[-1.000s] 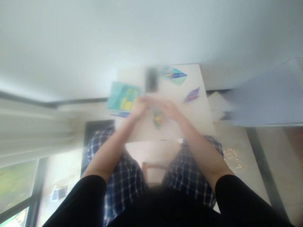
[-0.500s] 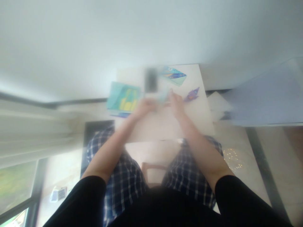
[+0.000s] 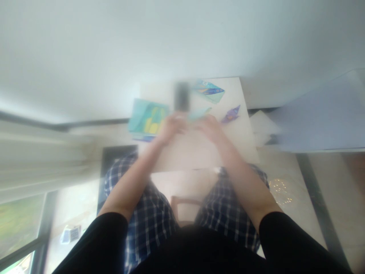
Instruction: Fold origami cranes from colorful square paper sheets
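The picture is blurred. My left hand [image 3: 172,128] and my right hand [image 3: 210,129] meet over the middle of a small pale table [image 3: 199,152]. Both are closed on a light teal piece of paper [image 3: 199,113] that sticks out beyond their fingertips. A dark phone-like slab [image 3: 181,96] lies just beyond the hands. A purple folded paper figure [image 3: 231,114] rests to the right of my right hand. A teal and yellow sheet stack [image 3: 145,120] lies left of my left hand.
A teal folded paper with blue and orange print [image 3: 209,90] lies at the table's far edge. A white sheet [image 3: 264,125] and a large pale blue surface [image 3: 322,121] sit to the right. My checked trousers [image 3: 151,213] and a chair edge [image 3: 185,205] are below.
One second ago my hands held a green and orange paper lower on the table. They moved away from me, and now hold a light teal paper close to the dark slab.
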Tool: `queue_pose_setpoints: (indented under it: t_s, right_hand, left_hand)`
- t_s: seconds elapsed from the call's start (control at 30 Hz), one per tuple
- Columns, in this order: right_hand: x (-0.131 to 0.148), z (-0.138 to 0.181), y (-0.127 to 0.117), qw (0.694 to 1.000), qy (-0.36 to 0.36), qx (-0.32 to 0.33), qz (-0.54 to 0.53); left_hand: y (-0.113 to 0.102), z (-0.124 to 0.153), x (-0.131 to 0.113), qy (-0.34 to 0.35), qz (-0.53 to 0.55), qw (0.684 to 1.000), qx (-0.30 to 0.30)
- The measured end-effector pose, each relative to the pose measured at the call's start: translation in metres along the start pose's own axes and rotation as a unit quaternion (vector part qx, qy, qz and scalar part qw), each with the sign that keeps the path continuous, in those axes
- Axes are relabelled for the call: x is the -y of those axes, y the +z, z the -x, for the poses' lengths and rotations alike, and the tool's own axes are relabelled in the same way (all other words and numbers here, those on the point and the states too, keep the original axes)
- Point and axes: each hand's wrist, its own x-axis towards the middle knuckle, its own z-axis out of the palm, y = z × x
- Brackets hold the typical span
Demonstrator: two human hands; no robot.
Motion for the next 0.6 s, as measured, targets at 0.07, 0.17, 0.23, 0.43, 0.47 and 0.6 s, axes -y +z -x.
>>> queue_pose_setpoints:
  t_s: [0.07, 0.17, 0.23, 0.43, 0.47, 0.6]
  right_hand:
    - [-0.006, -0.003, 0.001, 0.998, -0.002, -0.001, -0.062]
    - [-0.017, -0.009, 0.003, 0.997, 0.014, -0.001, -0.082]
    - [-0.02, -0.01, 0.002, 0.997, 0.018, -0.007, -0.078]
    - [-0.012, -0.004, 0.002, 0.999, -0.011, -0.017, -0.025]
    - [-0.011, -0.003, 0.002, 0.999, -0.018, -0.025, -0.009]
    - [-0.011, -0.002, 0.004, 0.996, -0.064, -0.039, 0.041]
  left_hand:
    - [-0.001, 0.002, -0.002, -0.007, 0.021, 1.0, 0.009]
    - [-0.002, 0.002, -0.001, 0.002, 0.041, 0.999, 0.021]
    - [-0.003, 0.0, 0.003, 0.007, 0.046, 0.999, 0.026]
    - [-0.001, -0.004, 0.01, 0.016, 0.014, 1.0, 0.003]
    - [-0.001, -0.004, 0.01, 0.021, 0.002, 1.0, 0.0]
    - [-0.001, -0.002, 0.008, 0.035, -0.029, 0.999, 0.0]
